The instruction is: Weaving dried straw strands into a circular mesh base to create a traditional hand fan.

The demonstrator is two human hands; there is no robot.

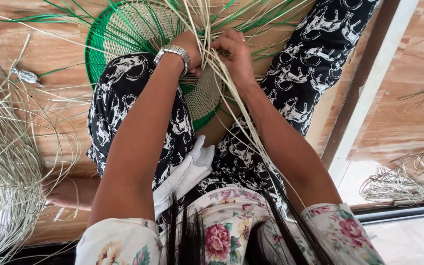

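Wooden floor (55,54); both hands (217,51) gripping pale strands (231,113) over green-rimmed woven disc (123,29).

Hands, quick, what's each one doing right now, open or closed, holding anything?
Left hand: closed on pale strands at the woven basket.
Right hand: closed, fingers pinching the same strands.

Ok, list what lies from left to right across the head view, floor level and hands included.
Loose pile of pale straw strands → small silvery object on the wooden floor → round green-and-natural woven basket → left hand with a silver wristwatch → right hand → small coil of pale strands.
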